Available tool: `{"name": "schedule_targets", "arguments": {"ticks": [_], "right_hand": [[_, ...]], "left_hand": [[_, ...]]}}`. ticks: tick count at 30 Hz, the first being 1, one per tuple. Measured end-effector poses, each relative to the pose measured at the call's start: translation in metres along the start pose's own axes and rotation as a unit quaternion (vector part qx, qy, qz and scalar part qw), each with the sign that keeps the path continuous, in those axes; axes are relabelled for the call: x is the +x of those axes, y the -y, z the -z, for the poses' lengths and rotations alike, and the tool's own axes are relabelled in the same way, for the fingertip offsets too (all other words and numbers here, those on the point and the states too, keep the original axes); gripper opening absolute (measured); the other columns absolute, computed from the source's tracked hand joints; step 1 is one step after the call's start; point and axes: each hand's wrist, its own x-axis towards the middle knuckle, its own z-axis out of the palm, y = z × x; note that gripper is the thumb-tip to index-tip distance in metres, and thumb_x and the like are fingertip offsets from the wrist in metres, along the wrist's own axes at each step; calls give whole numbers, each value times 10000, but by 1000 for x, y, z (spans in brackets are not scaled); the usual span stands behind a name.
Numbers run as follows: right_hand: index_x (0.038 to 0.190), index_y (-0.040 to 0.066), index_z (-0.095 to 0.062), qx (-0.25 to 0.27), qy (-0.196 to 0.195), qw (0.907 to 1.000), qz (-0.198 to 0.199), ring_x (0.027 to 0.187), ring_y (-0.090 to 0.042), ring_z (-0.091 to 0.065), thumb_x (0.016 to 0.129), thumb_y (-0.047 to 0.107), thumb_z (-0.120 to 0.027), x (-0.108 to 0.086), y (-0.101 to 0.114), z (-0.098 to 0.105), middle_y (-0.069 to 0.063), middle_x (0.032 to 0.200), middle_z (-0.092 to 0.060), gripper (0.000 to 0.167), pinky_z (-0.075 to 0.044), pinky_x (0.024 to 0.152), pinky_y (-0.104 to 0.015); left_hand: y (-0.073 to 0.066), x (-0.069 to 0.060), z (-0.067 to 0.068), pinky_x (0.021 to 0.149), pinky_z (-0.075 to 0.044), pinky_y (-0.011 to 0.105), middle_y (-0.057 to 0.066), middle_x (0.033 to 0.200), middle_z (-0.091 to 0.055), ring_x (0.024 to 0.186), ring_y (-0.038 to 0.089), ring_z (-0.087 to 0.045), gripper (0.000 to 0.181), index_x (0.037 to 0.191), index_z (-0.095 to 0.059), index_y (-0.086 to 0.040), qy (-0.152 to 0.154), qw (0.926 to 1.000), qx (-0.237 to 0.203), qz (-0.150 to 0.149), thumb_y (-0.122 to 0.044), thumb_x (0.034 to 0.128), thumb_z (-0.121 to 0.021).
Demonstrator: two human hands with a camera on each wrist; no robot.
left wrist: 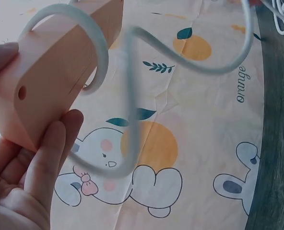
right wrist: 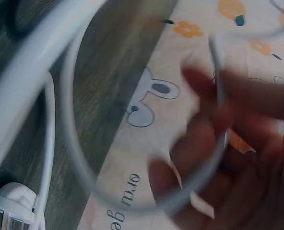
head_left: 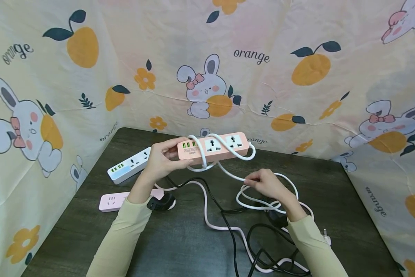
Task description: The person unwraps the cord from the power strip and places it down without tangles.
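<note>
A peach-coloured power strip (head_left: 212, 146) is held up above the dark table, its sockets and green USB ports facing the head camera. My left hand (head_left: 160, 157) grips its left end, thumb and fingers on opposite sides. White cord (head_left: 231, 176) loops around the strip and runs down to my right hand (head_left: 268, 185), which pinches it. More of this cord lies in loose loops beneath that hand. In the left wrist view, fingers (left wrist: 51, 143) support the strip from below. The right wrist view is blurred, with cord passing between the fingers (right wrist: 199, 139).
A white power strip (head_left: 129, 166) and a pale pink one (head_left: 111, 202) lie at the left of the table. Black cord (head_left: 231, 231) and pale pink cord (head_left: 206, 211) trail across the middle to the front right. A printed cloth (head_left: 152, 30) stands behind.
</note>
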Motion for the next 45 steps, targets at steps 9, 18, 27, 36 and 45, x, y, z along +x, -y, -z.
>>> {"name": "schedule_targets", "arguments": {"ticks": [9, 18, 27, 36, 45], "right_hand": [[910, -40, -708, 1021, -3193, 9327, -1332, 454, -85, -507, 917, 116, -607, 7, -7, 20, -17, 523, -549, 186, -395, 451, -186], [879, -115, -668, 4471, -4190, 7841, 992, 521, -130, -521, 919, -19, -544, -9, -1, 48, -66, 597, -526, 162, -483, 548, -202], [985, -199, -602, 5205, -1097, 7665, 3598, 654, -246, -416, 920, -141, -376, -34, -15, 54, -181, 841, -615, 241, -417, 663, -294], [1000, -104, -645, 4466, 844, 7867, 4177, 685, -257, -422, 830, -169, -364, -39, -16, 56, -152, 801, -542, 335, -325, 572, -340], [931, 82, -708, 2157, 1470, 9403, 2185, 615, -74, -472, 850, -151, -525, -42, -14, 44, -9, 715, -577, 307, -436, 523, -246]], "left_hand": [[2, -4, 4, 733, -537, 241, 325, 1045, -598, 830, 86, -651, 509, 1116, -566, 188, 411, 9991, 112, 62, 203, 628, -708], [8, -3, 4, 785, -530, 272, 280, 1056, -614, 900, 106, -631, 495, 1117, -586, 156, 679, 9974, 241, 40, 170, 644, -734], [11, -1, 3, 798, -524, 281, 267, 1063, -619, 923, 101, -633, 479, 1121, -591, 145, 463, 9983, 317, -160, 179, 660, -720], [14, -1, 2, 779, -523, 257, 280, 1053, -620, 898, 64, -641, 468, 1120, -598, 143, 94, 9987, 500, -65, 151, 673, -737], [11, -1, 0, 738, -535, 238, 278, 1034, -621, 865, 85, -642, 493, 1118, -598, 144, -260, 9985, 436, -207, 173, 646, -740]]}}
